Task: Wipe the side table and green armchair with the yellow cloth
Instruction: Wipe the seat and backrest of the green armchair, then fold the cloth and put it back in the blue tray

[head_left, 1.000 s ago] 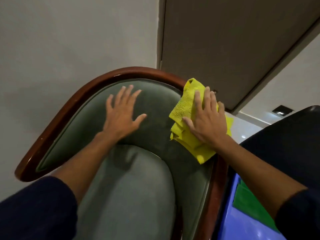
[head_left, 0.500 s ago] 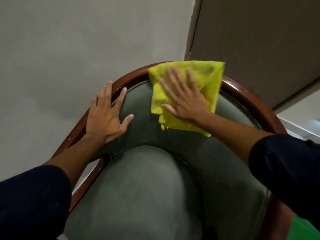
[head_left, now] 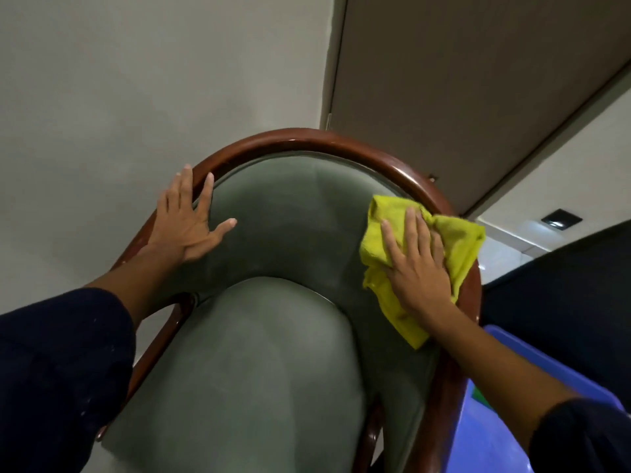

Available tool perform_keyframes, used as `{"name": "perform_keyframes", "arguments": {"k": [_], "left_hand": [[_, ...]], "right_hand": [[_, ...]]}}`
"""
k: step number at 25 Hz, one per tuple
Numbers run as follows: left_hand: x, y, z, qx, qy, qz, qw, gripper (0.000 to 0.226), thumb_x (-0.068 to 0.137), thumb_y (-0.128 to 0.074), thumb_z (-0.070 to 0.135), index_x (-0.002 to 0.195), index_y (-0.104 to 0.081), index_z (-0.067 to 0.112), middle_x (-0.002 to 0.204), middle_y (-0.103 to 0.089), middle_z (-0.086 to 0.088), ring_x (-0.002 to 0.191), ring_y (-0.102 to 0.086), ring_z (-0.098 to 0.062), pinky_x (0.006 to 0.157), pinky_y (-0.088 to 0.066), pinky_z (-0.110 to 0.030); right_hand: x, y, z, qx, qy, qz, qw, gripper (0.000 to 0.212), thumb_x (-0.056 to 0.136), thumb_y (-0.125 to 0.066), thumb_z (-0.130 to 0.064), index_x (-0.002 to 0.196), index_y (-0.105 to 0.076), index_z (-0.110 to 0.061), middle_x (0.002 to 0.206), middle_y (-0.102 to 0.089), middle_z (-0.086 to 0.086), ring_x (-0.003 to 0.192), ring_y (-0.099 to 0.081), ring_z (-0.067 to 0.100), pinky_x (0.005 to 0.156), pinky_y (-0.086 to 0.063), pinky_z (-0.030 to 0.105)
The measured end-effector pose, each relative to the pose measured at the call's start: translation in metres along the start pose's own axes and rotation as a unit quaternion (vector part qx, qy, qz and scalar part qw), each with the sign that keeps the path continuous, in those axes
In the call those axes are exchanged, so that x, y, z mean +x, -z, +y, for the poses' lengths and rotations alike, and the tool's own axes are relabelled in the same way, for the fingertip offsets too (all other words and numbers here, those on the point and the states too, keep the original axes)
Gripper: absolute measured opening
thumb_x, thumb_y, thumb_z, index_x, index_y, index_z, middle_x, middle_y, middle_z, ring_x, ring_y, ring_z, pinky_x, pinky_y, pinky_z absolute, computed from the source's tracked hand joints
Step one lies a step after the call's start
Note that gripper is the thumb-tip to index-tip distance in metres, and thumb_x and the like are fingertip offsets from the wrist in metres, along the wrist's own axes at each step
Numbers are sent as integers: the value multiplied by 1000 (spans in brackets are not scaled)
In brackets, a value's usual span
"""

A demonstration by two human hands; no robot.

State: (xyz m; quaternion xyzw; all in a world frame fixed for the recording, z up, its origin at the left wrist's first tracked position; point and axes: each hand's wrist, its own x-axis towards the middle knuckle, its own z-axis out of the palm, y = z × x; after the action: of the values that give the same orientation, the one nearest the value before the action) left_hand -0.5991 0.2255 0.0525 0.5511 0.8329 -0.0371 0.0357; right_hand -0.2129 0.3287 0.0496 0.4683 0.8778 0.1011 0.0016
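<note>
The green armchair [head_left: 290, 233] fills the middle of the view, with a curved brown wooden rim around its padded back and a rounded green seat cushion below. My right hand [head_left: 415, 264] presses the crumpled yellow cloth [head_left: 457, 244] flat against the right inner side of the backrest, next to the wooden rim. My left hand [head_left: 186, 223] rests flat with fingers spread on the left side of the backrest, its fingertips over the wooden rim. The side table is not in view.
A blue plastic bin [head_left: 495, 421] with something green inside stands at the lower right beside the chair. A dark piece of furniture [head_left: 563, 302] is at the right. A grey wall and a door panel [head_left: 461, 80] stand behind the chair.
My right hand has swept the yellow cloth from the top centre of the backrest down to its right side. My left hand stays on the left side of the backrest.
</note>
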Motion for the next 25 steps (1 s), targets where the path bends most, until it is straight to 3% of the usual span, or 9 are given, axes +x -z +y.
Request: {"name": "perform_keyframes", "arguments": {"k": [5,10,12,14,17,19,22,24,25], "left_hand": [[-112,15,97,-225,-65,-88,968,67,94,-45,51,150,-28,17,158,-26,-17,148,-17,-31,121,-17,-45],[-228,29,216,-558,32,-361,746,81,71,-40,84,112,-70,21,118,-67,-2,112,-59,-22,94,-41,-32],[-249,38,236,-620,57,-327,710,65,67,-55,76,94,-74,20,96,-72,2,92,-66,-16,89,-46,-34],[-265,50,247,-634,19,-244,733,39,75,-68,53,83,-73,15,81,-74,-1,76,-70,-14,78,-55,-37],[-285,67,261,-616,-78,-213,754,7,86,-66,34,90,-68,28,83,-71,9,72,-65,2,71,-55,-26],[-303,83,289,-609,-133,-237,745,16,88,-64,27,104,-67,26,93,-70,5,83,-63,-1,81,-54,-26],[-314,98,349,-668,-120,-271,682,21,90,-64,16,111,-66,20,104,-71,0,93,-66,-7,86,-54,-26],[-311,94,379,-731,-33,-295,615,21,93,-61,19,113,-65,20,105,-74,-1,95,-70,-14,85,-58,-28],[-310,82,396,-738,5,-301,604,24,95,-58,22,119,-61,19,111,-72,-3,99,-69,-17,87,-57,-30]], "right_hand": [[-101,39,-25,-5,-57,-135,989,45,98,-39,-13,143,-42,-12,153,-36,28,142,-35,39,114,-30,46],[-191,86,-33,282,-78,-90,952,45,79,-59,6,121,-62,-13,110,-73,14,93,-68,36,69,-50,38],[-224,97,-33,344,-100,-59,932,44,77,-61,3,116,-55,-16,96,-72,13,82,-68,34,61,-45,33],[-253,105,-22,440,-106,-43,891,48,74,-72,-12,114,-47,-26,103,-71,4,89,-69,24,68,-53,34],[-270,110,25,618,-136,-85,769,72,55,-92,-45,111,-46,-44,127,-60,-14,114,-60,-1,86,-54,18],[-286,101,70,663,-174,-147,713,79,56,-94,-39,119,-48,-47,138,-50,-14,130,-46,1,102,-49,31],[-318,71,119,816,-265,-192,476,54,80,-72,-35,130,-55,-22,130,-61,-1,129,-48,22,113,-37,52],[-339,57,133,860,-359,-174,319,71,80,-56,-58,130,-60,-8,121,-71,11,116,-62,32,98,-51,50],[-350,46,143,857,-400,-155,285,71,79,-53,-61,124,-64,-7,111,-76,13,104,-71,30,84,-60,45]]}}
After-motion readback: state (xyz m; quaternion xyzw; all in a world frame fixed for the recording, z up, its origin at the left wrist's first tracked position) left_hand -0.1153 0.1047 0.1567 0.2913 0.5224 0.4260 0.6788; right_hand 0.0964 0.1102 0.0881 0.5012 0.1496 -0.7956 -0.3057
